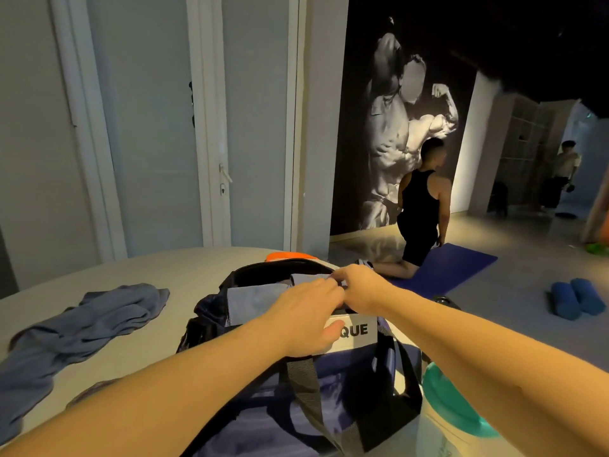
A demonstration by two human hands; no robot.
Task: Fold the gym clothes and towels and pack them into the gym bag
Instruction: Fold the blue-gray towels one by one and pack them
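A dark blue gym bag [346,384] with black straps stands open on the table in front of me. Folded grey-blue cloth [253,301] lies inside its opening. My left hand [306,315] rests over the bag's mouth, fingers spread on the cloth and on the white label. My right hand [359,288] reaches in from the right and pinches a folded grey piece [308,278] at the far side of the opening. An unfolded blue-grey garment [75,328] lies crumpled on the table to the left.
The pale table [184,275] curves away toward white doors. An orange item [290,256] sits behind the bag. A bottle with a teal lid [451,413] stands at the bag's right. A person kneels on a blue mat [451,268] beyond; rolled blue towels [578,298] lie on the floor.
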